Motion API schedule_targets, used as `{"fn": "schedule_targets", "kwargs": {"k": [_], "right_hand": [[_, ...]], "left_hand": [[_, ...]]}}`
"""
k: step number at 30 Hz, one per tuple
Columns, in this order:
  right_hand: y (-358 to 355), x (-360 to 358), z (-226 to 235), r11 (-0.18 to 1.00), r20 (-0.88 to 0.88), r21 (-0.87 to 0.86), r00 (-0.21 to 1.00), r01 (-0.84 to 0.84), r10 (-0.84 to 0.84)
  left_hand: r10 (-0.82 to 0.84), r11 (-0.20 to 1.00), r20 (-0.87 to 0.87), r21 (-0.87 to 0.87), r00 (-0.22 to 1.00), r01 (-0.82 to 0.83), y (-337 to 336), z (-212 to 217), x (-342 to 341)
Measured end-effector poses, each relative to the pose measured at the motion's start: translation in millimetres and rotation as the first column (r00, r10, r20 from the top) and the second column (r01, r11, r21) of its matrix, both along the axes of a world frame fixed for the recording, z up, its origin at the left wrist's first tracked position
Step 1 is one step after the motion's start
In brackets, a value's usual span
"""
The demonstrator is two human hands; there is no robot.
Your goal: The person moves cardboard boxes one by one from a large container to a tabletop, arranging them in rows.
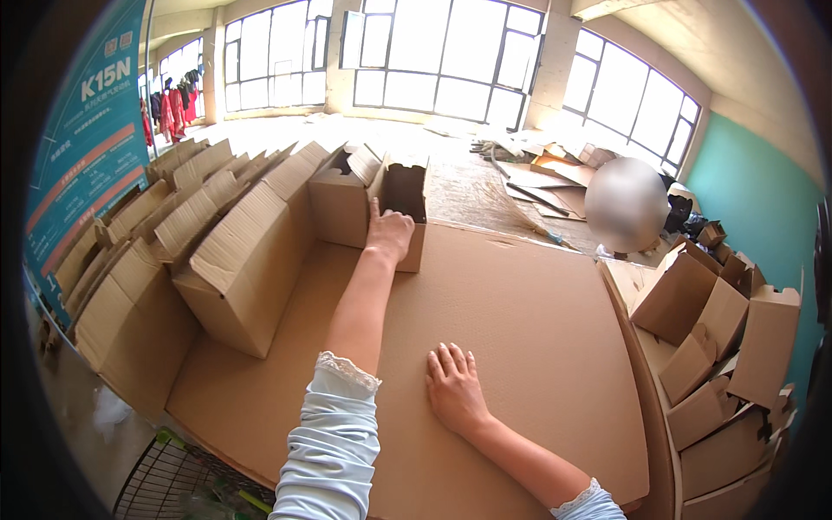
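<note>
My left hand [392, 234] reaches to the far part of the cardboard surface. Its fingers curl over the near edge of an open brown cardboard box [411, 251], and its index finger stretches up along the neighbouring box. That neighbouring cardboard box [340, 208] stands close on the left, with its top flaps raised. My right hand [455, 390] lies flat on the large cardboard sheet [529, 329], its fingers extended and nothing in it. What the left fingertips do inside the box is hidden.
Rows of open cardboard boxes [238, 264] stand along the left. More boxes [702, 329] are piled at the right by a green wall [754, 173]. A blue banner [87, 139] rises at far left. A wire basket [165, 485] sits below left. A person with a blurred head [627, 205] is beyond.
</note>
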State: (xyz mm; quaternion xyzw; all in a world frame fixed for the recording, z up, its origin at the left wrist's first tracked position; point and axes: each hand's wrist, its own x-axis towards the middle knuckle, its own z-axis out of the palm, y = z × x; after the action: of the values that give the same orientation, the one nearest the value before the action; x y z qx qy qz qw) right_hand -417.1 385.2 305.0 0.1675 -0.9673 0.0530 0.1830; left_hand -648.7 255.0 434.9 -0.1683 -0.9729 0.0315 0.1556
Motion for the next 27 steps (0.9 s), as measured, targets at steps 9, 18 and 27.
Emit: {"fn": "schedule_targets", "kwargs": {"k": [9, 18, 27], "right_hand": [[6, 1, 6, 0.994, 0.013, -0.11, 1.0, -0.005, 0.006], [15, -10, -8, 0.72, -0.009, -0.69, 0.994, 0.073, -0.109], [13, 42, 44, -0.138, 0.269, -0.921, 0.85, 0.365, 0.452]], "left_hand": [[-0.341, 0.923, 0.069, 0.214, 0.938, 0.32, -19, 2, 9], [-0.571, 0.798, 0.051, 0.267, 0.819, 0.54, -97, 6, 215], [-0.522, 0.831, 0.083, 0.273, 0.849, 0.484, -151, 30, 410]]}}
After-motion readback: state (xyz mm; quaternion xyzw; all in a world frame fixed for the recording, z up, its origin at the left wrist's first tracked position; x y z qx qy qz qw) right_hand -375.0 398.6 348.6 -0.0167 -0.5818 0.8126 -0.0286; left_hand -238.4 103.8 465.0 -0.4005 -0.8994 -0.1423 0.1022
